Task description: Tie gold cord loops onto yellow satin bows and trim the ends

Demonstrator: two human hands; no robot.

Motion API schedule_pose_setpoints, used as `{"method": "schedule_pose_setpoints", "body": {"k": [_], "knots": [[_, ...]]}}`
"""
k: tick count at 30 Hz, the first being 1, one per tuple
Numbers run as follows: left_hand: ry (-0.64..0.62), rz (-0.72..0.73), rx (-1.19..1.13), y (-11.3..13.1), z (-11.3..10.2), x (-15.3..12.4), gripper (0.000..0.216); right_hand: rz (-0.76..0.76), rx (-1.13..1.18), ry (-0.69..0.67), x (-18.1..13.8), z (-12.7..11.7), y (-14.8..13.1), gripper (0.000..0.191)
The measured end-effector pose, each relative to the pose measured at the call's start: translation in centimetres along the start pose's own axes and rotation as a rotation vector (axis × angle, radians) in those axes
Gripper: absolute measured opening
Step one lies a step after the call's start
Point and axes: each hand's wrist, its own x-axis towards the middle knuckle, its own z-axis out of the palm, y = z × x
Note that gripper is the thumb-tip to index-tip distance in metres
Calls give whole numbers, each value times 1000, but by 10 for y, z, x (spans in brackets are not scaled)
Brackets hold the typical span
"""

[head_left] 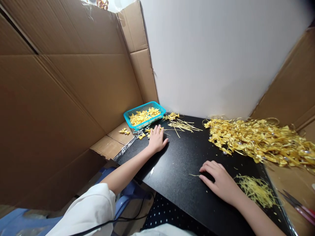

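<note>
My left hand [157, 141] lies with fingers stretched out and slightly spread, reaching over small silver beads [138, 133] and a few yellow ribbon bows [142, 136] beside a turquoise basket [126, 115]. Whether its fingertips touch any of these is hidden. Nearer the front edge, the thumb and fingers of my right hand [218, 180] curl together at the tips. A short thin yellow cord [194, 175] runs from those fingertips and seems pinched there. Yellow bows [145, 115] fill the basket.
Straight yellow cords [183, 125] lie at the back of the black table [177, 167]. A large heap of finished-looking yellow bows [256, 141] covers the right rear. Cord scraps [257, 190] and scissors [296, 203] sit at right. Cardboard panels [73, 82] and a white wall [209, 59] enclose the table.
</note>
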Motion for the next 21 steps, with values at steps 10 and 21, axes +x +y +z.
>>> {"method": "schedule_pose_setpoints", "body": {"k": [10,21], "knots": [[-111,93,-136,22,19,-4,72,7,-38,48,5,-4,-6,7],[-33,-64,-230,-2,16,0,63,59,-57,9,56,1,-24,26]]}}
